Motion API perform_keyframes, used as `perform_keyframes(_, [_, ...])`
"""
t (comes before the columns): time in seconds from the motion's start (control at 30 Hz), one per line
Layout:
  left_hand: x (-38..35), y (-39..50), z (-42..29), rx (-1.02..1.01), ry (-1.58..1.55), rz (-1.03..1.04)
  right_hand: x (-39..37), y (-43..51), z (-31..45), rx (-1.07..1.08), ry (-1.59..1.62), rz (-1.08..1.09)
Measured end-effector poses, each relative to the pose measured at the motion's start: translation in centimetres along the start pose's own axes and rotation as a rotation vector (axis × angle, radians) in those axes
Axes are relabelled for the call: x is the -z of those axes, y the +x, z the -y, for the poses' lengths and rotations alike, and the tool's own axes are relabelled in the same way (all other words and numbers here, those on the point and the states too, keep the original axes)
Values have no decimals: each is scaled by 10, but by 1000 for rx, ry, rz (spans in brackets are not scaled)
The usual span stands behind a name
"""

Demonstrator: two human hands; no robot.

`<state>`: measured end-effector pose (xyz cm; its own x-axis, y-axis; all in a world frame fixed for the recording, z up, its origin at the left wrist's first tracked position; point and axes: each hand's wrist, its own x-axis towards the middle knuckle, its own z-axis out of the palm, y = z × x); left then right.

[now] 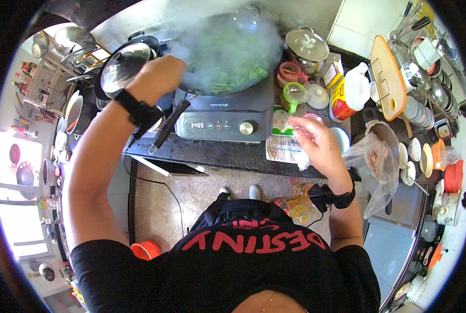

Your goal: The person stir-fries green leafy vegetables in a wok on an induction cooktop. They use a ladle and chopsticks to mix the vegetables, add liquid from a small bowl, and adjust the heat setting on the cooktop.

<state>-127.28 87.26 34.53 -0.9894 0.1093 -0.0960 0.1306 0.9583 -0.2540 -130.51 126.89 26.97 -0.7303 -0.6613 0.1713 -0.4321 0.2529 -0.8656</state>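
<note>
My left hand (pixel 163 76) is closed at the left rim of a wide wok (pixel 225 93), on what seems to be a thin cooking utensil (pixel 194 62) reaching into it. Steam blurs the tool's far end. Green leafy vegetables (pixel 233 76) fill the wok, which sits on a lit-up induction cooker (pixel 221 127). The wok's black handle (pixel 172 125) points toward me, free of either hand. To the right, my right hand (pixel 315 143) hovers with fingers apart and nothing in it. Below its fingertips are a green-and-white packet (pixel 282 119) and a green-lidded seasoning jar (pixel 295 94).
A glass-lidded pot (pixel 125 68) stands left of the wok. Right of it are a white jug (pixel 350 94), an upright cutting board (pixel 387 78) and a metal pot (pixel 385 131) beside a plastic bag (pixel 378 164). Oil bottles (pixel 298 211) and a red bucket (pixel 146 250) are on the floor.
</note>
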Motion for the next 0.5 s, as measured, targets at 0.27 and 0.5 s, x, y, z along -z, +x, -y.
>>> perform_keyframes(0.27, [15, -28, -31, 446, -1485, 278, -54, 64, 45, -81, 208, 149])
perform_keyframes(0.5, [6, -63, -79, 24, -1259, 170, -133, 151, 59, -409, 821, 273])
